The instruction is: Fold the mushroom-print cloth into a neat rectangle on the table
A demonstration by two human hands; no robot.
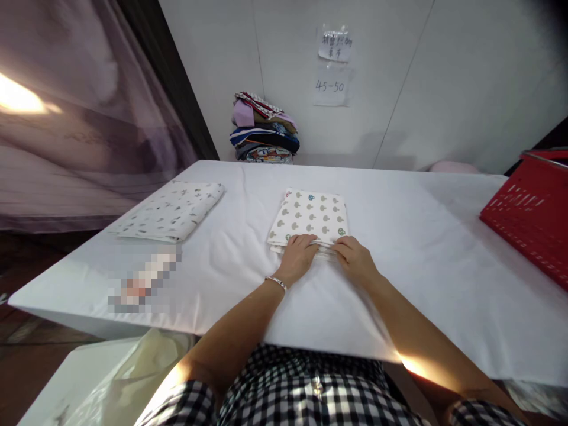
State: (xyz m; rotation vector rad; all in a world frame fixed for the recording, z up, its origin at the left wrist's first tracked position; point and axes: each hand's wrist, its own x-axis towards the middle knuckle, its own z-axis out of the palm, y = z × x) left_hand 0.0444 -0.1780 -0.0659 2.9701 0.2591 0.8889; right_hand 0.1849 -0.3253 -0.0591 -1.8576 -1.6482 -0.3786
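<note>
Midway along the desk (412, 248), between its far and near edges, lies a folded mushroom-print cloth (310, 214) — several layers, not quite flush at the side toward the person. Left hand (298, 258): fingers curled over that near side, closed down on the layers left of the right hand. Right hand (358, 261): fingers and thumb bunched at the same side, close to the cloth's near right corner, apparently a pinch; how many layers it has can't be told. Hands just apart, nothing else held.

Risks: lower layers poke out under the top one, so tugging only the top would likely skew the fold. Uneven pull between hands could crease or slant it. Desk surface is rumpled left of the cloth — dragging might bunch it and shift things. Second folded cloth (177, 208) sits by the desk's left edge; a knock could slide it off. Pixelated item (146, 279) toward the near left corner, identity unclear, might get caught by a wide left sweep. Red basket (528, 213) at the right end, well apart, low risk.
</note>
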